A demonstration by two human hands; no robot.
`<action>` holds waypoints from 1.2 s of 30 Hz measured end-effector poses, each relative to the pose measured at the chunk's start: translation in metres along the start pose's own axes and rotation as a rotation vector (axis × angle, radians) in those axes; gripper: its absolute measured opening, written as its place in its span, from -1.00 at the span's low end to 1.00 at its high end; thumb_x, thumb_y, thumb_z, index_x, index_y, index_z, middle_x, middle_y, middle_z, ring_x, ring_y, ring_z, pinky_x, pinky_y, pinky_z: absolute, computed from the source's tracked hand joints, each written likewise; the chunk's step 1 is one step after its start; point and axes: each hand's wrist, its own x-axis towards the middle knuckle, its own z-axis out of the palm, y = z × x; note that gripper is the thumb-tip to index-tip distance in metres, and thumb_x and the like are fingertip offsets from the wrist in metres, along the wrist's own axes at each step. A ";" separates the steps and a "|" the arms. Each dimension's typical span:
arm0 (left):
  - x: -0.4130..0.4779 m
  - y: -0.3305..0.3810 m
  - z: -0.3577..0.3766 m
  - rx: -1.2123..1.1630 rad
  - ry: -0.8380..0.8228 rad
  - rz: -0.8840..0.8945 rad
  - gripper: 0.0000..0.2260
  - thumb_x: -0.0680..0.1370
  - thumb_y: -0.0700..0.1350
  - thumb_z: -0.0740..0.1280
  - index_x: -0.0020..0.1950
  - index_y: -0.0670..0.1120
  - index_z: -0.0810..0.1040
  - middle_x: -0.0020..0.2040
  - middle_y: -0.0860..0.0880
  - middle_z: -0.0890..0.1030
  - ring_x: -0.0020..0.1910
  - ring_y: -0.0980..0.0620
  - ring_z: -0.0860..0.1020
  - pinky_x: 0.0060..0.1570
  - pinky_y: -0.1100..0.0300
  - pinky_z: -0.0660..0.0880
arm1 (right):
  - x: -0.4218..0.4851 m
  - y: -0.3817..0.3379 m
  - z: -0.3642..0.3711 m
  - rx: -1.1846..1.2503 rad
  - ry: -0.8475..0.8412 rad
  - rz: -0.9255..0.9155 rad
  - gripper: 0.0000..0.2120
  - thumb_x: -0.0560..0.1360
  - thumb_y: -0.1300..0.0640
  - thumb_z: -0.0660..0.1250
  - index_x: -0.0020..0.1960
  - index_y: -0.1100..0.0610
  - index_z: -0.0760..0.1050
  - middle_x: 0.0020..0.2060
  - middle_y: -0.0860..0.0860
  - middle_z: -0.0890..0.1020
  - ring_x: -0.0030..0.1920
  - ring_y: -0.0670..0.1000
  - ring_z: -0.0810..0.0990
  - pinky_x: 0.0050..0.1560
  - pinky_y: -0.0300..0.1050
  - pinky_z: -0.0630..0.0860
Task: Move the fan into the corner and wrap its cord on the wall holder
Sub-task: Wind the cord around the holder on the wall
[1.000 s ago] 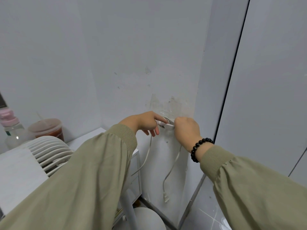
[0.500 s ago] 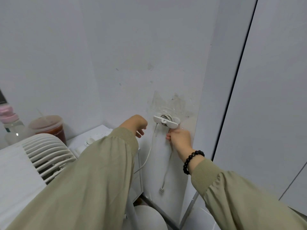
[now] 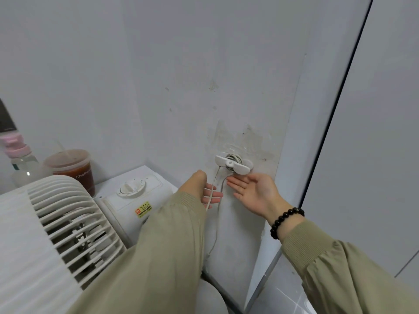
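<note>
A white fan (image 3: pixel 74 225) with a slatted grille and a dial on its back housing stands at the left, in the corner by the wall. Its white cord (image 3: pixel 212 189) is wound in loops on the white wall holder (image 3: pixel 233 164), and two strands hang down from it. My left hand (image 3: pixel 201 189) is just left of the hanging strands, fingers spread, with one strand lying across the fingertips. My right hand (image 3: pixel 254 193) is open, palm up, just below the holder, touching nothing.
A lidded cup of brown drink (image 3: pixel 72 168) and a clear bottle with a pink cap (image 3: pixel 20 159) stand against the wall behind the fan. A dark vertical door seam (image 3: pixel 328 132) runs down the right. Grey floor tiles (image 3: pixel 285 300) lie below.
My right hand has let go of the cord under the holder and opened palm up. My left hand has moved lower and spread its fingers. The camera has tilted down, so the fan's dial shows.
</note>
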 end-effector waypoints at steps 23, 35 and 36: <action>-0.011 0.074 0.010 -0.073 0.133 0.571 -0.64 0.61 -0.11 0.02 -0.26 -0.12 0.50 -0.29 -0.06 0.56 -0.37 0.08 0.48 -0.31 0.22 0.34 | -0.010 -0.016 0.000 -0.525 0.083 -0.071 -0.63 0.58 -0.02 0.04 0.19 0.18 0.44 0.07 0.10 0.51 0.10 0.04 0.47 0.13 -0.06 0.30; -0.032 0.086 0.009 -0.160 0.097 0.671 -0.81 0.51 -0.29 0.19 0.00 -0.20 0.58 -0.28 -0.10 0.62 -0.37 0.06 0.54 -0.31 0.27 0.45 | -0.039 -0.029 0.030 -1.802 0.314 -0.822 -0.63 0.53 0.20 0.10 0.32 0.04 0.35 -0.03 0.13 0.62 -0.05 0.21 0.55 -0.22 -0.08 0.36; -0.034 0.086 0.010 -0.209 0.075 0.665 -0.80 0.52 -0.29 0.18 0.04 -0.19 0.57 -0.27 -0.10 0.61 -0.36 0.06 0.54 -0.33 0.29 0.45 | -0.038 -0.029 0.030 -1.833 0.282 -0.805 -0.66 0.53 0.20 0.09 0.29 0.04 0.37 -0.02 0.13 0.62 -0.04 0.21 0.55 -0.22 -0.08 0.36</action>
